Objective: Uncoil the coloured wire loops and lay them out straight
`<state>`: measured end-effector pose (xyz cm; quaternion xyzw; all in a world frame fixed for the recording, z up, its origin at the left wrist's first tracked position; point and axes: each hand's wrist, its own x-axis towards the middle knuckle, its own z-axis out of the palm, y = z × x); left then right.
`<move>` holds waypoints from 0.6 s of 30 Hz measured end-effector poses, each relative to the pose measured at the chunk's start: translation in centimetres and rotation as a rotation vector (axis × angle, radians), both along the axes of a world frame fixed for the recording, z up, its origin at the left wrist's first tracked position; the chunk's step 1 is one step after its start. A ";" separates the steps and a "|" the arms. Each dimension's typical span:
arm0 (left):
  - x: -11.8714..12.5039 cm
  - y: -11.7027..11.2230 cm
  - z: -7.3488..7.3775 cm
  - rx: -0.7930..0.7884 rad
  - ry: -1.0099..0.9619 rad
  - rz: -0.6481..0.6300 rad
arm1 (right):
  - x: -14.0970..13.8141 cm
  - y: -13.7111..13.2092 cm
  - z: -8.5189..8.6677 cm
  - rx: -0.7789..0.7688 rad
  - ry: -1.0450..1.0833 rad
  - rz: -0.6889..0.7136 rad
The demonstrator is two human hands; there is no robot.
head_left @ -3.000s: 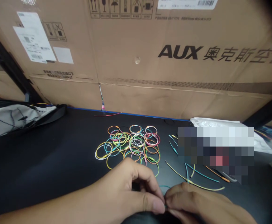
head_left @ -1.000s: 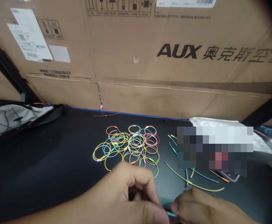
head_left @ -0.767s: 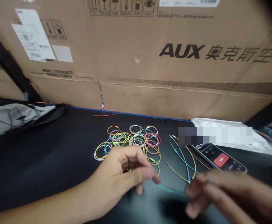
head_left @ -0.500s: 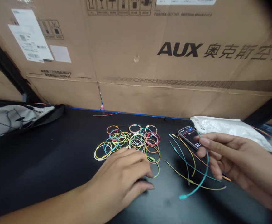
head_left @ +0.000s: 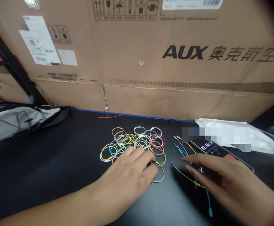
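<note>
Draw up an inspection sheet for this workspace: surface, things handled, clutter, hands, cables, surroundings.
Surface: black desktop, blue strip along its back edge.
Things handled: heap of coloured wire loops; loose wires, including a teal wire and a yellow wire.
Clutter: grey bag, white plastic bag, phone lying face up.
Hands: left hand at the loops' near edge; right hand open above the loose wires.
Cables: thin red wire near the back edge.
Surroundings: AUX cardboard box behind the desk.
</note>
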<state>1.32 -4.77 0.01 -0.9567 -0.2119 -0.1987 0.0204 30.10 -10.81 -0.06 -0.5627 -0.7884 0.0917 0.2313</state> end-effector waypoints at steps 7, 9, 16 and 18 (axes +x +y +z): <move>0.2 -1.0 0.6 0.156 -0.320 -0.174 | -3.7 -1.0 0.2 -0.727 0.691 -0.027; 0.2 -1.3 0.8 0.190 -0.326 -0.196 | -4.1 -1.0 0.3 -0.798 0.863 0.036; 0.1 -2.0 1.3 0.063 -0.409 -0.165 | -3.9 -1.1 0.5 -0.305 0.688 0.193; 0.3 -2.1 0.9 0.069 -0.381 -0.173 | -4.0 -1.4 0.2 -0.025 0.392 0.303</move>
